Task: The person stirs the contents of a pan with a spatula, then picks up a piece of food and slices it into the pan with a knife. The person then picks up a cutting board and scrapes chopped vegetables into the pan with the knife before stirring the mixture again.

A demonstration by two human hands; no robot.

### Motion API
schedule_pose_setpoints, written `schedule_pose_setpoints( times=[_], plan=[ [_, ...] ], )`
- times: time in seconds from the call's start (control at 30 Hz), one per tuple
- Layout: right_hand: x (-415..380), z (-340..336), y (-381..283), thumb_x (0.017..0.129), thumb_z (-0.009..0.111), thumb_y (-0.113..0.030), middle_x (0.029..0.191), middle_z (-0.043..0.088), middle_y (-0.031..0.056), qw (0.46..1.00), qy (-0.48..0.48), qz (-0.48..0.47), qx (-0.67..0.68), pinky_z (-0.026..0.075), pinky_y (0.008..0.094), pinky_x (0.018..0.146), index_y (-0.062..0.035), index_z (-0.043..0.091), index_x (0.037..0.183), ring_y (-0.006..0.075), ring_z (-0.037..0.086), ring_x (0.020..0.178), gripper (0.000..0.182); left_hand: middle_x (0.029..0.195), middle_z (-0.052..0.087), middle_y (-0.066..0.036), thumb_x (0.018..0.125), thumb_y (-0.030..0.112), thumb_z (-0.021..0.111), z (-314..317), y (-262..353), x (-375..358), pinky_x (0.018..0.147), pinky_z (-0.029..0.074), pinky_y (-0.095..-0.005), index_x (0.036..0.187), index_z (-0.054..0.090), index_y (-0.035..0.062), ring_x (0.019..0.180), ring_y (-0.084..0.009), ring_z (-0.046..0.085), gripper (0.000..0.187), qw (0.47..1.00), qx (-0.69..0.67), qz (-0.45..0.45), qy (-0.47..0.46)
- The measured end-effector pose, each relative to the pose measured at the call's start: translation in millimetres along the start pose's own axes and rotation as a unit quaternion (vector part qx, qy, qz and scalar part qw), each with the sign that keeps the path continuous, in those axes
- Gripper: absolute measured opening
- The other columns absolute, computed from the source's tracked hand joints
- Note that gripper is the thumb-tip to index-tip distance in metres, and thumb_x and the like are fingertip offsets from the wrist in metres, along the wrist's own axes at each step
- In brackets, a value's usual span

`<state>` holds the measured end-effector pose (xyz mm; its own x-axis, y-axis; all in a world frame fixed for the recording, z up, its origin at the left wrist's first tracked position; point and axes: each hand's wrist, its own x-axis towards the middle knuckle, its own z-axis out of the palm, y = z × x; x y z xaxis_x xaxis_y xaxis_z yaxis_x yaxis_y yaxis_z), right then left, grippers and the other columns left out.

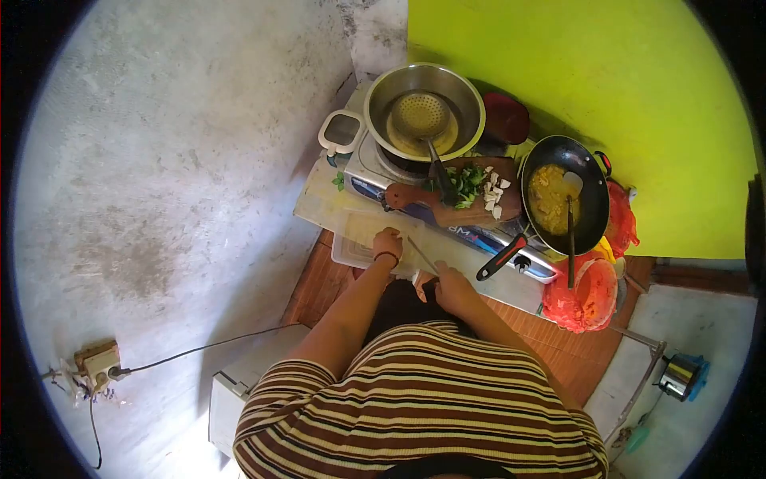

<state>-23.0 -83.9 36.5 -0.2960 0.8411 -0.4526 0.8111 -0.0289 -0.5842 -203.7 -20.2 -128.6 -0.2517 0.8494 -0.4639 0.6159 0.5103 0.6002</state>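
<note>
My right hand [453,289] is closed round the handle of a knife [421,255], close to my body. Its thin blade slants up and left toward my left hand [387,242]. The fingers of that left hand are curled together above a clear plastic container [348,249]; what they hold is too small to make out. Beyond both hands lies a wooden cutting board [504,168] across the stove. Chopped green leaves [471,185] and white pieces [495,195] rest on it.
A steel bowl [373,108] with a skimmer [423,116] stands on the stove [369,185]. At right, a black wok [592,160] holds yellow food and a spatula [571,231]; its handle juts toward me. Red plastic bags [578,299] sit at the table's right end.
</note>
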Motion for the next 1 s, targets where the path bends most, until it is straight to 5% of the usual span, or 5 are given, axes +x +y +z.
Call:
schedule_pose_setpoints(
  times=[0.5, 0.63, 0.7, 0.93, 1.0],
  plan=[
    [-4, -5, -5, 0.079, 0.055, -0.004, 0.096, 0.056, 0.0286, 0.999, 0.021, 0.000, 0.045, 0.045, 0.0485, 0.078, -0.0004, 0.042, 0.117, 0.0444, 0.055, 0.090, 0.040, 0.105, 0.054, -0.021, 0.080, 0.012, 0.060, 30, -17, 28, 0.079, 0.051, -0.0434, 0.105, 0.053, 0.0049, 0.091, -0.0377, 0.060, 0.027, 0.985, 0.155, 0.079, -0.010],
    [-2, -14, -8, 0.080, 0.054, -0.004, 0.092, 0.057, 0.0279, 0.996, 0.057, -0.044, 0.057, 0.045, 0.0488, 0.076, -0.0010, 0.043, 0.117, 0.0451, 0.056, 0.088, 0.039, 0.091, 0.063, -0.016, 0.081, 0.010, 0.060, 10, -6, 15, 0.071, 0.053, -0.0356, 0.103, 0.055, 0.0039, 0.081, -0.0291, 0.064, 0.023, 0.985, -0.145, 0.048, -0.077],
    [0, -21, -6, 0.082, 0.052, -0.005, 0.085, 0.058, 0.0283, 0.991, 0.083, -0.085, 0.065, 0.046, 0.0501, 0.072, -0.0004, 0.042, 0.117, 0.0457, 0.057, 0.082, 0.037, 0.086, 0.066, -0.013, 0.083, 0.009, 0.060, 6, -4, 6, 0.067, 0.054, -0.0310, 0.100, 0.056, 0.0030, 0.077, -0.0237, 0.066, 0.019, 0.908, -0.391, -0.017, -0.151],
    [-10, -92, 7, 0.085, 0.058, -0.010, 0.070, 0.057, 0.0066, 0.965, -0.056, 0.000, 0.255, 0.045, 0.0240, 0.045, -0.0027, 0.043, 0.125, 0.0098, 0.053, 0.052, 0.043, 0.093, 0.066, -0.011, 0.087, 0.009, 0.057, -58, 51, -46, 0.066, 0.053, -0.0251, 0.098, 0.057, 0.0046, 0.076, -0.0193, 0.065, 0.011, 0.737, -0.622, -0.085, -0.250],
    [-18, -113, 10, 0.086, 0.056, -0.009, 0.069, 0.057, 0.0066, 0.965, -0.048, 0.007, 0.258, 0.045, 0.0248, 0.046, -0.0029, 0.043, 0.125, 0.0105, 0.054, 0.053, 0.042, 0.092, 0.066, -0.011, 0.088, 0.011, 0.057, -63, 69, -55, 0.065, 0.053, -0.0240, 0.096, 0.058, 0.0054, 0.077, -0.0189, 0.065, 0.010, 0.713, -0.640, -0.056, -0.280]
  ],
)
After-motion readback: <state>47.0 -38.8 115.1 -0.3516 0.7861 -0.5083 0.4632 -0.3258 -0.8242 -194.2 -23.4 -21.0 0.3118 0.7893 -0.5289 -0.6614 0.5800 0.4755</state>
